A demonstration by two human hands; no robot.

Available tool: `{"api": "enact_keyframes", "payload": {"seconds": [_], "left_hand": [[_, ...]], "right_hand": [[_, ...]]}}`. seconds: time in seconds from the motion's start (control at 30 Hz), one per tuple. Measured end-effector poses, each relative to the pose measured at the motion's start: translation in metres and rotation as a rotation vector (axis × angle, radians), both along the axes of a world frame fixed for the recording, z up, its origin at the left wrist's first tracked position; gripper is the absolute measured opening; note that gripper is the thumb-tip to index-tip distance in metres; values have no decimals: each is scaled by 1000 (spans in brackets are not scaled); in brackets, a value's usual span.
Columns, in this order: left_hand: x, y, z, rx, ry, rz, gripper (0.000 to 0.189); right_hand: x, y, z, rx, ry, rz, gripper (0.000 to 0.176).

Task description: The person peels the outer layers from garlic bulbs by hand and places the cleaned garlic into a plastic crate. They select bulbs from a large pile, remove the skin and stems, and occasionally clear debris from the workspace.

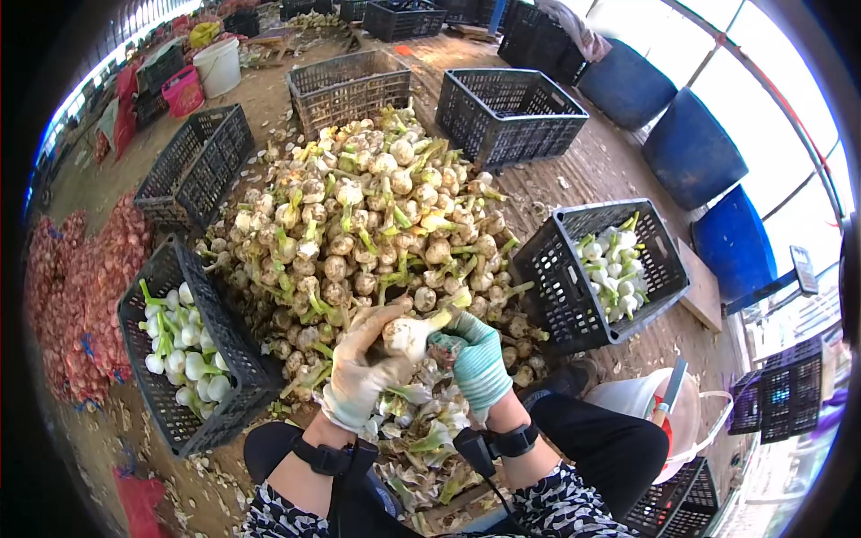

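My left hand (pixel 366 368), in a soiled pale glove, is wrapped round a garlic bulb (pixel 405 339) with a pale green stem pointing up and right. My right hand (pixel 480 363), in a teal-and-white striped glove, is closed against the bulb's stem side. Near its thumb is something dark reddish; what its fingers grip is hidden. A large heap of unpeeled garlic bulbs (pixel 359 233) with dirt on them lies just beyond both hands. Below them are loose peeled-off skins (pixel 435 421) between my knees.
Black crates with cleaned white bulbs stand at left (pixel 256 381) and right (pixel 574 327). More black crates (pixel 507 148) ring the heap. Red net sacks (pixel 81 296) lie at far left. A white bucket (pixel 686 412) with a blade-like tool (pixel 671 390) is by my right knee. Blue barrels (pixel 695 148) line the right wall.
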State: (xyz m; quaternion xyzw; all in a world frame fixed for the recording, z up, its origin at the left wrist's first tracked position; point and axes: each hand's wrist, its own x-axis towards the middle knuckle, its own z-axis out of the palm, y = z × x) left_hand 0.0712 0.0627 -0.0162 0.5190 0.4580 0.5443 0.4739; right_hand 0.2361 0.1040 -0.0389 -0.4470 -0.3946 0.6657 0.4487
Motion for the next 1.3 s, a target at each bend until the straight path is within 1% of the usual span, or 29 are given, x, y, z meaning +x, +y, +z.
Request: {"api": "enact_keyframes", "payload": {"seconds": [0.03,0.07,0.1,0.13,0.17,0.2,0.27,0.3,0.33,0.4,0.47,0.5,0.53,0.57,0.6,0.63,0.67,0.7,0.73,0.77,0.8,0.87,0.93,1.0,1.07,1.13,1.2,1.27,1.3], "left_hand": [[2,-1,-6,-1,0,1,52],[5,-2,-17,-132,-336,-60,49],[7,-1,-19,-261,-672,-122,46],[7,0,-20,-260,-673,-123,46],[7,1,-19,-305,-707,-126,44],[7,1,-17,-350,-740,-130,42],[9,3,-26,-294,-733,-88,41],[11,3,-27,-272,-604,-61,41],[12,3,-28,-248,-475,-33,41],[15,2,-24,-284,-522,-33,43],[19,3,-17,-113,-369,-16,49],[15,1,-14,-141,-287,-6,54],[11,0,-10,-149,-290,0,54],[6,-1,-6,-228,-264,-3,54],[4,0,-6,-310,-238,-7,56],[2,-1,-7,-292,-332,-40,54],[4,-2,-10,-254,-342,-1,51],[5,-1,-12,-227,-259,50,50],[5,0,-14,-203,-175,97,51],[7,3,-32,-12,4,186,53],[9,3,-34,-39,0,230,55],[6,1,-30,-71,83,226,55],[4,-3,-23,-206,-216,152,56],[1,-5,-31,-232,-257,134,54],[0,-5,-31,-278,-376,42,49],[-4,-3,-33,-319,-441,-47,40],[-2,-2,-33,-328,-478,-41,37],[-10,-1,-32,-379,-452,-101,39],[-12,-1,-32,-430,-439,-169,40]], "right_hand": [[0,-1,-9,101,-158,-2,22],[2,0,-17,101,-158,-4,22],[5,1,-21,253,-273,0,24],[9,2,-26,404,-389,5,26],[14,1,-30,325,-290,25,23],[17,0,-24,324,-291,23,23],[23,0,-10,-82,59,71,25],[23,0,-6,-58,18,61,33],[20,0,-1,-60,16,61,33],[10,1,7,-69,39,21,26],[10,5,5,-71,10,78,25],[10,3,6,-32,-40,135,23],[10,0,6,4,-92,192,20],[9,0,7,95,-167,205,19],[8,3,3,320,-276,200,22],[10,4,-1,459,-334,198,22],[11,7,-7,592,-392,196,23],[8,6,-3,637,-408,180,23],[1,4,-9,385,-225,113,24],[2,4,-12,373,-234,98,24],[1,4,-13,353,-245,83,24],[1,5,-26,338,-512,37,22],[-6,3,-29,383,-281,-52,19],[-4,1,-13,495,-405,12,20],[-4,-1,-16,561,-465,23,19],[-2,1,-14,759,-661,-1,23],[2,7,-18,932,-708,3,20],[7,9,-20,735,-501,60,19],[8,8,-11,508,-370,149,19]]}}
